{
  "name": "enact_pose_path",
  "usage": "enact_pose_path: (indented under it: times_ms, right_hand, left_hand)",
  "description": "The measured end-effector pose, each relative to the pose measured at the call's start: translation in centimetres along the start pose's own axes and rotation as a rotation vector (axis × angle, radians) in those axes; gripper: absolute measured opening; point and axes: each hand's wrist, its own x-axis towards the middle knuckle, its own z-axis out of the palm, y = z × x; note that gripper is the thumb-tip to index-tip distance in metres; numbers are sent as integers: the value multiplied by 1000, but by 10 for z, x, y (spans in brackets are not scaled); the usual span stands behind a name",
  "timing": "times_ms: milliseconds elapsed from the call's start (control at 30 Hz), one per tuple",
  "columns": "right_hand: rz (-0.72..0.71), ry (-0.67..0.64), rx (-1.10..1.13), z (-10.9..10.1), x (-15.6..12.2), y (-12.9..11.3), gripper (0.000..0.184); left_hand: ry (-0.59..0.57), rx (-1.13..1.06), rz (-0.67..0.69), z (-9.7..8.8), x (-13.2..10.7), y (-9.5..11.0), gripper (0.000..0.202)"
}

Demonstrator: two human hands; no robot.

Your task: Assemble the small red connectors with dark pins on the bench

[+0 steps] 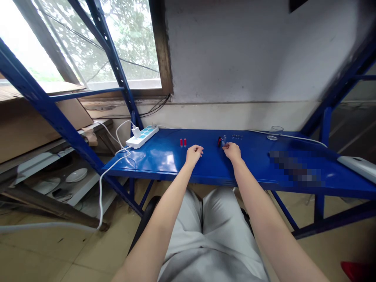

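While reaching over the glossy blue table (210, 166), pinches a small, see-through, bluish piece (224, 139) in the right hand (233, 150), pointed along its long axis away from the grip toward the flat wall (241, 58), just beside a black-and-red piece (219, 141). Curls the left hand (194, 154) loosely inward; cannot tell from here whether gripping anything. Near it, two slim red cylinders (185, 142), parallel, pale-ended toward the near side.

Small clear pieces (224, 138) (faintly bluish) cluster just beside a red-and-black piece (219, 141).
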Motion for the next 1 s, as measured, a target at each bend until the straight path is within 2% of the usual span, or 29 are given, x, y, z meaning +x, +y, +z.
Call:
enact_pose_path:
  times_ms: [333, 767, 900, 1000]
  right_hand:
    - [64, 49, -32, -3, 0, -4, 20]
    - [76, 20, -28, -3, 1, -4, 26]
    - [74, 8, -79, -7, -5, -7, 29]
    - [69, 51, -96, -11, -15, -10, 28]
  left_hand:
    - [8, -2, -10, 0, -1, 3, 17]
    - [2, 13, -1, -1, -2, 4, 18]
    - [7, 6, 7, 0, 0, 2, 18]
    - [4, 12, 11, 0, -1, 2, 19]
